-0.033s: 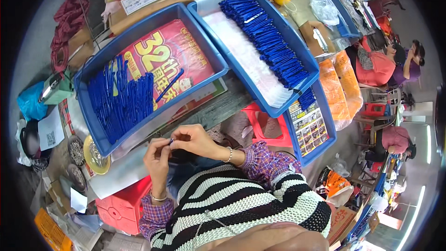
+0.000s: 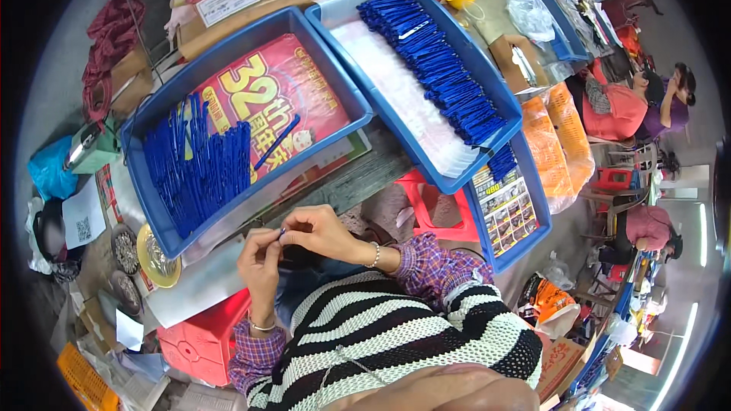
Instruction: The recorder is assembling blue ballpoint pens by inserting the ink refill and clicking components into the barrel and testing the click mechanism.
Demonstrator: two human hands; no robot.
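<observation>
My left hand (image 2: 261,260) and my right hand (image 2: 324,234) meet fingertip to fingertip in front of my body. Both are closed in a pinch around a small dark blue piece (image 2: 282,232), mostly hidden by the fingers. Just beyond them stands a blue tray (image 2: 172,246) lined with a red printed sheet. Slim blue pens (image 2: 199,171) lie heaped in its left part, and a single pen (image 2: 278,141) rests apart on the sheet. To the right, a second blue tray (image 2: 454,180) holds a long row of similar blue pens (image 2: 434,68) on white lining.
Below the right tray is another blue tray (image 2: 499,262) with a printed sheet. A red stool (image 2: 419,205) and a red box-like stool (image 2: 199,342) stand near me. Small dishes of parts (image 2: 124,247) and a yellow bowl (image 2: 158,257) sit left. Other people (image 2: 615,106) are at far right.
</observation>
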